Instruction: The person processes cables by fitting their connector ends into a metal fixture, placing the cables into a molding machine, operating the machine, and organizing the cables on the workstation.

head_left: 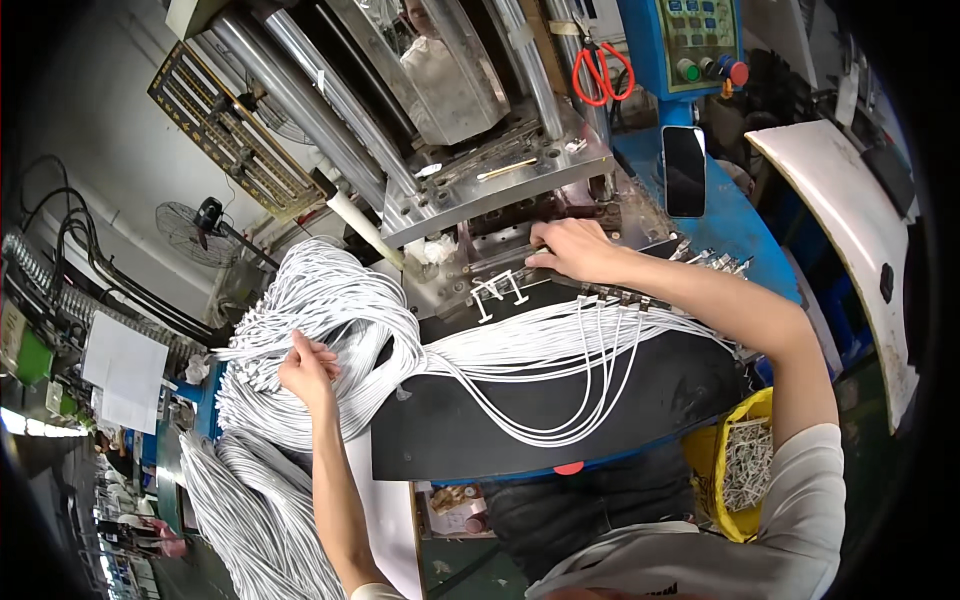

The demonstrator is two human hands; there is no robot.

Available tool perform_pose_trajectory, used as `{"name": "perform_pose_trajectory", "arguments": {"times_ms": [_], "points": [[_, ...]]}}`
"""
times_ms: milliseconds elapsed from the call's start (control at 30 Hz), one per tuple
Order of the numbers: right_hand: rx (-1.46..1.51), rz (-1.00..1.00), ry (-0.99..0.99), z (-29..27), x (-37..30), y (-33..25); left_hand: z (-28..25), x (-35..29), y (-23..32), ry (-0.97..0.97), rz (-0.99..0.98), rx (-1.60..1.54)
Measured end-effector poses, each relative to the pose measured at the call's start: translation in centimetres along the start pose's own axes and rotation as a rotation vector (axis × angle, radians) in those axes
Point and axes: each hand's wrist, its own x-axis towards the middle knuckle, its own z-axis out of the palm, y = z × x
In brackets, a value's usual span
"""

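Observation:
My left hand [309, 372] is over a thick coil of white cables [335, 290]. Its fingers are curled together, and anything between them is too small to make out. My right hand [577, 250] reaches to the metal mould [500, 240] at the base of a press. Its fingers are bent and closed at the mould's front edge, with the tips partly hidden. White branched plastic pieces [497, 292] lie just left of that hand. Below my right forearm, several cables with small metal connectors [620, 298] loop over the black work surface [450, 440].
Above the mould stand the press's steel columns [340, 95] and upper plate [530, 175], with a cotton swab [507, 170] on it. Red-handled scissors [603, 75] hang near a blue control box [690, 45]. A phone [684, 170] leans at right. A yellow bag [735, 520] holds white scraps.

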Motion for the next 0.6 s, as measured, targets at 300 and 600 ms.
{"name": "perform_pose_trajectory", "arguments": {"times_ms": [300, 600], "points": [[-0.157, -0.104, 0.238, -1.9, -13.4, 3.1, 8.2, -10.7, 7.0, -0.542, 0.024, -0.186], [0.23, 0.154, 0.039, -5.1, -10.9, 3.3, 14.6, -24.0, 8.3, -0.72, 1.193, 0.149]]}}
